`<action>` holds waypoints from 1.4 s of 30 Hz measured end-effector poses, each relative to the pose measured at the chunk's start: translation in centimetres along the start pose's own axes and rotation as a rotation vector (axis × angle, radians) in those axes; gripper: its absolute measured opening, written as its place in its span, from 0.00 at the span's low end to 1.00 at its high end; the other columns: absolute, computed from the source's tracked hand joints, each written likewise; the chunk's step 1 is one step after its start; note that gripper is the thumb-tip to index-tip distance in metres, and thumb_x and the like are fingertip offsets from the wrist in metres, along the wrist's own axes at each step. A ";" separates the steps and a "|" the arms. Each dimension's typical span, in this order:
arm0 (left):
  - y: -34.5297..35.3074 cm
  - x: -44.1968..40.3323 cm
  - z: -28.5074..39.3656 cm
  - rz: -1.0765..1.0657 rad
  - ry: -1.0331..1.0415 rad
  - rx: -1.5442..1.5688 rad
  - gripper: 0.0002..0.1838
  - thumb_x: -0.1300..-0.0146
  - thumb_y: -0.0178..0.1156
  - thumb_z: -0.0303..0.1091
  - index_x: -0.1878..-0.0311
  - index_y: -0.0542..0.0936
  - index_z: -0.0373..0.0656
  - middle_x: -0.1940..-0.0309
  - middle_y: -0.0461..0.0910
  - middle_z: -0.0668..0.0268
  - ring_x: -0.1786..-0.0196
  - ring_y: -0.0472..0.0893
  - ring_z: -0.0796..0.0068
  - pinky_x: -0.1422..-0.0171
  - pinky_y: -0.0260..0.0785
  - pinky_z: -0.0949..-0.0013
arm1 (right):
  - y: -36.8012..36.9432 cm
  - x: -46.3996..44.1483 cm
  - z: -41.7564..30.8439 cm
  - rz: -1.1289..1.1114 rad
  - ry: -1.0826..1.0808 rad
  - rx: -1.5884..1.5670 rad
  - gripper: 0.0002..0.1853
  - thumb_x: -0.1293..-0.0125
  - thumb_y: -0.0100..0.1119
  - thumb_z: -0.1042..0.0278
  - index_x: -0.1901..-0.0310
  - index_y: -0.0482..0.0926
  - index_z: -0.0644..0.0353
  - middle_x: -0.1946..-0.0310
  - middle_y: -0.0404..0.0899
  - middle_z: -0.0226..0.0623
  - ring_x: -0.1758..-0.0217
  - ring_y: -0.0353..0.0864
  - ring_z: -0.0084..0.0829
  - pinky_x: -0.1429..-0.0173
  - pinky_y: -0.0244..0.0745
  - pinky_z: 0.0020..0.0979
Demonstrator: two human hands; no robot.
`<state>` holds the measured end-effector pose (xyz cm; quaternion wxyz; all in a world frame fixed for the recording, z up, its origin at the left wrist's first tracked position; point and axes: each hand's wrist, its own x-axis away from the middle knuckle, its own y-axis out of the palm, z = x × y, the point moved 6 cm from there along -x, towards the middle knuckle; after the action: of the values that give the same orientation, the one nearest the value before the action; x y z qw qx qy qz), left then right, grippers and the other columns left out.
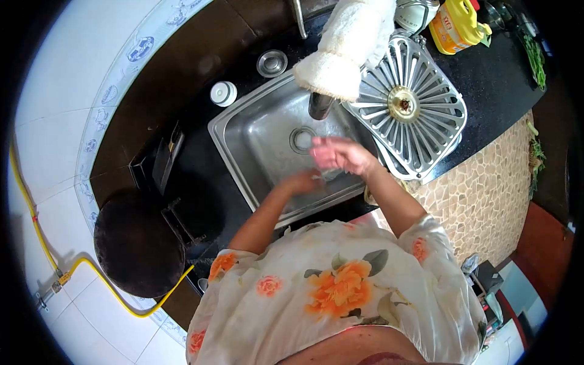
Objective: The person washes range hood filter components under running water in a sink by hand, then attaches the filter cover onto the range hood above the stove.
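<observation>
Over a steel sink (243, 137) are both my hands, with nothing visible in either. My left hand (302, 182) is low over the basin's near side and smeared by motion, so its fingers cannot be made out. Slightly higher and to the right, my right hand (339, 155) has its fingers stretched toward the left, near the round drain (302, 140). Above them a fluffy white cloth cover (340, 48) hangs over something, with a dark cylindrical end (320, 106) showing below it.
Right of the sink lies a slotted metal rack (420, 79), beyond it a yellow jug (456, 27) and green stalks (533, 61). A white-lidded jar (223, 93) and small steel bowl (272, 63) stand behind the sink. At left are a dark round pan (140, 243) and yellow hose (91, 261).
</observation>
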<state>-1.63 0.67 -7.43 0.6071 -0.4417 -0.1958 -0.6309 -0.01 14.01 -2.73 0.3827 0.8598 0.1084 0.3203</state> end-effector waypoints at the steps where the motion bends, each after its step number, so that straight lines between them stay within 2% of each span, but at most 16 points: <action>1: 0.1 -0.5 -3.4 0.128 -0.092 0.130 0.26 0.40 0.55 0.51 0.42 0.73 0.46 0.43 0.72 0.58 0.40 0.70 0.58 0.39 0.64 0.62 | 0.2 -0.9 -1.5 0.066 -0.071 -0.220 0.21 0.31 0.46 0.59 0.43 0.69 0.64 0.54 0.78 0.45 0.54 0.79 0.31 0.49 0.74 0.32; 6: -5.0 2.8 -11.2 0.592 -0.254 1.054 0.15 0.37 0.53 0.42 0.52 0.76 0.43 0.61 0.78 0.63 0.61 0.78 0.67 0.54 0.72 0.64 | 2.3 -6.9 -6.3 0.187 -0.201 -0.317 0.19 0.30 0.45 0.60 0.45 0.70 0.63 0.55 0.78 0.40 0.55 0.79 0.29 0.53 0.76 0.28; 8: -6.4 3.0 -12.6 0.782 -0.125 1.619 0.10 0.36 0.52 0.38 0.59 0.75 0.43 0.68 0.76 0.65 0.69 0.75 0.74 0.62 0.72 0.70 | 7.1 -6.4 -7.5 -0.089 -0.105 0.015 0.17 0.32 0.48 0.62 0.47 0.71 0.64 0.57 0.78 0.39 0.56 0.80 0.29 0.53 0.76 0.27; 10: -7.3 2.4 -10.2 0.767 -0.120 1.684 0.09 0.37 0.52 0.37 0.61 0.75 0.43 0.69 0.75 0.66 0.69 0.76 0.74 0.64 0.71 0.70 | 6.5 -6.5 -6.3 -0.152 -0.078 -0.048 0.16 0.33 0.51 0.64 0.49 0.72 0.65 0.57 0.78 0.40 0.57 0.80 0.29 0.52 0.76 0.27; 14: -7.1 -6.7 -3.4 0.189 0.493 1.834 0.12 0.36 0.52 0.41 0.58 0.75 0.42 0.64 0.77 0.63 0.61 0.77 0.71 0.55 0.71 0.67 | 1.9 -4.8 -6.3 0.168 -0.299 -0.569 0.16 0.34 0.53 0.63 0.50 0.72 0.65 0.52 0.76 0.43 0.49 0.77 0.33 0.46 0.76 0.32; 17: -7.7 -10.1 3.5 0.043 1.016 1.958 0.17 0.36 0.51 0.43 0.54 0.74 0.39 0.58 0.77 0.59 0.53 0.77 0.67 0.46 0.70 0.64 | 2.2 -3.1 -6.3 0.099 -0.296 -0.368 0.16 0.34 0.52 0.63 0.50 0.72 0.66 0.53 0.76 0.43 0.48 0.76 0.35 0.45 0.74 0.32; 19: -8.6 -10.1 5.4 -0.107 1.215 1.926 0.18 0.35 0.51 0.43 0.53 0.74 0.38 0.55 0.77 0.57 0.51 0.77 0.66 0.43 0.69 0.63 | 1.7 -1.1 -6.2 0.286 -0.213 0.256 0.16 0.33 0.52 0.63 0.51 0.73 0.67 0.54 0.77 0.41 0.50 0.77 0.32 0.45 0.72 0.29; 22: -7.1 -6.7 9.5 -0.409 0.557 1.752 0.18 0.35 0.53 0.43 0.51 0.74 0.39 0.60 0.78 0.62 0.55 0.79 0.69 0.47 0.72 0.70 | 3.1 3.5 -8.4 0.343 -0.299 1.002 0.14 0.32 0.50 0.67 0.51 0.74 0.67 0.57 0.78 0.37 0.53 0.77 0.28 0.46 0.71 0.26; 25: -5.2 -3.6 7.0 -0.383 0.446 1.124 0.22 0.33 0.49 0.43 0.46 0.72 0.33 0.53 0.78 0.54 0.48 0.77 0.62 0.41 0.69 0.59 | -0.3 6.3 -3.7 0.326 -0.166 0.538 0.10 0.33 0.50 0.74 0.53 0.76 0.66 0.59 0.77 0.32 0.54 0.75 0.22 0.48 0.70 0.23; 27: -4.3 -2.2 3.0 -0.447 0.364 1.243 0.21 0.33 0.48 0.41 0.47 0.72 0.32 0.53 0.78 0.55 0.48 0.77 0.63 0.41 0.69 0.59 | -1.4 8.6 -1.1 0.460 -0.171 0.601 0.10 0.35 0.51 0.74 0.53 0.77 0.63 0.61 0.79 0.35 0.57 0.77 0.23 0.50 0.71 0.24; 29: -3.9 -2.8 -4.2 0.042 0.229 1.493 0.21 0.33 0.49 0.42 0.47 0.73 0.34 0.55 0.78 0.56 0.51 0.78 0.63 0.44 0.70 0.59 | -2.2 10.9 0.3 0.596 -0.179 0.664 0.11 0.37 0.53 0.75 0.53 0.77 0.59 0.63 0.80 0.38 0.60 0.79 0.25 0.53 0.72 0.24; 31: -1.6 -3.6 -14.5 0.760 -0.255 1.524 0.16 0.37 0.53 0.41 0.54 0.76 0.40 0.58 0.79 0.61 0.54 0.78 0.64 0.51 0.72 0.60 | -2.5 12.8 0.8 0.775 -0.144 1.044 0.13 0.39 0.55 0.74 0.53 0.77 0.60 0.61 0.80 0.40 0.60 0.80 0.33 0.54 0.74 0.29; 32: -0.9 -2.8 -16.1 0.863 -0.406 1.512 0.16 0.37 0.52 0.43 0.54 0.76 0.40 0.57 0.77 0.60 0.53 0.77 0.61 0.51 0.71 0.56 | -3.0 13.2 1.7 0.773 -0.143 1.044 0.13 0.39 0.55 0.74 0.53 0.77 0.60 0.61 0.80 0.40 0.60 0.80 0.33 0.54 0.74 0.29; 35: 0.7 -1.9 -18.7 1.094 -0.582 1.179 0.21 0.38 0.52 0.46 0.48 0.71 0.41 0.49 0.70 0.54 0.46 0.70 0.55 0.44 0.64 0.50 | -3.6 13.4 3.6 0.845 -0.391 1.500 0.14 0.45 0.58 0.71 0.55 0.78 0.55 0.54 0.77 0.34 0.49 0.72 0.38 0.46 0.66 0.38; 39: 0.9 -4.4 -15.9 1.249 -0.429 0.026 0.32 0.38 0.51 0.50 0.35 0.61 0.42 0.35 0.57 0.45 0.32 0.58 0.48 0.32 0.52 0.46 | -3.8 12.6 6.1 0.899 -0.449 1.835 0.11 0.44 0.56 0.65 0.58 0.78 0.51 0.52 0.74 0.29 0.44 0.68 0.33 0.42 0.59 0.42; 42: 0.7 -5.5 -16.3 1.102 -0.649 -0.038 0.39 0.39 0.51 0.52 0.30 0.51 0.43 0.30 0.46 0.44 0.28 0.48 0.47 0.28 0.41 0.48 | -4.4 12.3 6.7 0.887 -0.334 1.846 0.11 0.45 0.56 0.65 0.59 0.79 0.51 0.52 0.75 0.29 0.44 0.68 0.34 0.43 0.60 0.41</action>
<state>-6.85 -8.94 -20.72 0.7444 -0.6567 -0.1025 -0.0639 13.95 18.39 -3.59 -0.5669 0.8146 -0.0691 0.1015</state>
